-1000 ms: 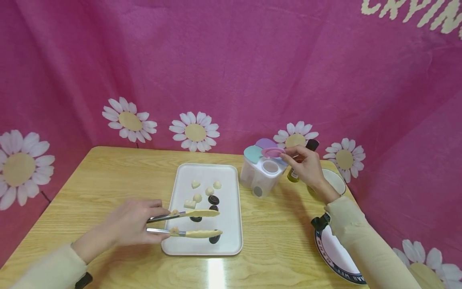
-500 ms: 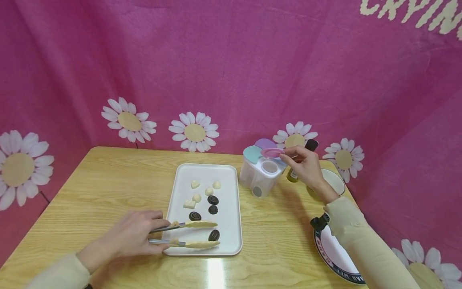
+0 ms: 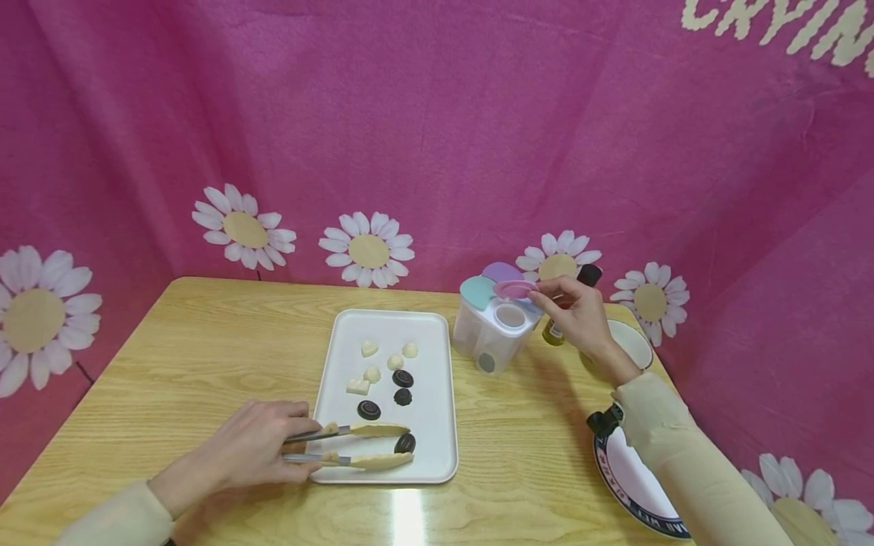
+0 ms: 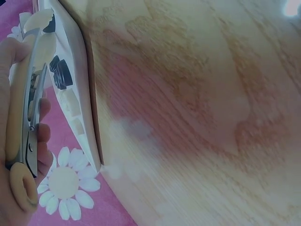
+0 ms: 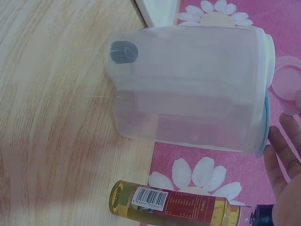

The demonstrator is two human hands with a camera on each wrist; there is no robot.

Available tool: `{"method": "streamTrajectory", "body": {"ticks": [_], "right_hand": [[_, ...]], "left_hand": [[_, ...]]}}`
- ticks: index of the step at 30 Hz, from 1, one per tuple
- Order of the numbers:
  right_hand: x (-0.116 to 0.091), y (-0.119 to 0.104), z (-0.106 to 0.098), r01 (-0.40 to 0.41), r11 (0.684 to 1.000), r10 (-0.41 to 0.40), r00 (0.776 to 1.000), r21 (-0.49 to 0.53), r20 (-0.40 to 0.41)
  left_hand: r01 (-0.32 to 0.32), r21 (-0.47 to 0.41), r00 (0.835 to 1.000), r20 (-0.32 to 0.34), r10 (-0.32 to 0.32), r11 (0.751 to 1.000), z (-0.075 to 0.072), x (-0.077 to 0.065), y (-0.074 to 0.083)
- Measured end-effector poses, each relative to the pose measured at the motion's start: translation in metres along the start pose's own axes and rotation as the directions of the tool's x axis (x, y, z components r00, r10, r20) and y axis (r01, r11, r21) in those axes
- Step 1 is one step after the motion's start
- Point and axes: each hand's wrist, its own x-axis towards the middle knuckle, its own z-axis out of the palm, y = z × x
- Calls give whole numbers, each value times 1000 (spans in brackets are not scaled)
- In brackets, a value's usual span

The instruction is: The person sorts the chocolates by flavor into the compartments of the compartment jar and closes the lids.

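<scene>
My left hand [image 3: 256,444] grips a pair of tongs [image 3: 372,461] with cream-coloured tips and metal arms. Their spread tips lie over the near part of a white tray [image 3: 433,455], on either side of a dark oval chocolate [image 3: 405,443]. Farther up the tray are more dark chocolates [image 3: 369,410] and several white ones [image 3: 358,386]. My right hand [image 3: 576,315] pinches a raised pink lid [image 3: 515,289] on a clear divided container [image 3: 471,334], leaving one round opening uncovered. Through the container wall, a dark round piece [image 5: 124,52] shows at the bottom of a compartment.
Behind my right hand stands a bottle [image 5: 178,205] of yellow liquid with a black cap. A pale bowl [image 3: 631,341] sits by the right table edge, and a dark-rimmed plate [image 3: 631,493] lies partly under my right forearm. A pink curtain [image 3: 423,136] hangs behind the table.
My left hand has brought the tongs down and nearer to the tray's front edge, around the nearest dark chocolate. My right hand keeps the pink lid up in the same place.
</scene>
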Motion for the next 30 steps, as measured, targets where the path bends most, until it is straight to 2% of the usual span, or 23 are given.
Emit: {"method": "streamTrajectory", "body": {"ticks": [5,8,12,18,24,30], "right_hand": [[-1,0,0,0,1000,0,1000,-10,8],[0,0,0,-1,1000,1,1000,-10,14],[0,0,0,12,1000,-12,1000,-17,12],[0,-1,1,16,1000,-16,1000,-17,9],[-1,-2,0,4,1000,-4,1000,9,10],[-2,-3,-2,-2,1000,2,1000,4,12]], "left_hand": [[37,-12,999,25,-37,999,0,0,2],[25,-17,1000,-3,-25,1000,-2,2,1],[12,-11,999,-50,-13,1000,-9,12,-3],[37,-12,997,-64,-38,999,-27,40,-6],[63,13,992,-112,-61,998,-45,74,-8],[64,8,991,-121,-63,998,-53,108,-8]]}}
